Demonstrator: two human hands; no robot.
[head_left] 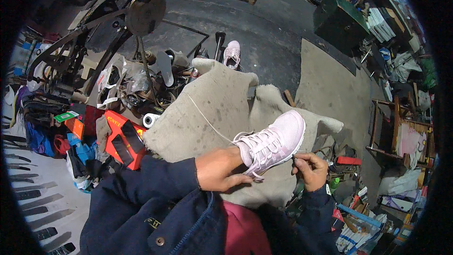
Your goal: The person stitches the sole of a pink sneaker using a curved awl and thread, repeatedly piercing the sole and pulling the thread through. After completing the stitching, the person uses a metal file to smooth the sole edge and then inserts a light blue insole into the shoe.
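Note:
A pale pink sneaker (pixel 278 138) with a white sole lies tilted over the beige cloth (pixel 188 123) on my lap, its toe pointing away to the right. My left hand (pixel 221 169) grips it at the heel opening, fingers hidden inside and thumb outside by the laces. Close to the sole edge, my right hand (pixel 310 171) is closed in a pinch; what sits between its fingertips is too small to name. From the shoe's opening a white thread (pixel 207 120) runs up across the cloth. A matching pink sneaker (pixel 232 53) stands on the floor beyond.
An iron machine with a round wheel (pixel 145 13) stands at the far left. Below it are a red shoebox (pixel 123 137), a white thread spool (pixel 150 120) and piled scraps. A green chest (pixel 340 22) is at the far right, with cluttered shelves and tools along the right side.

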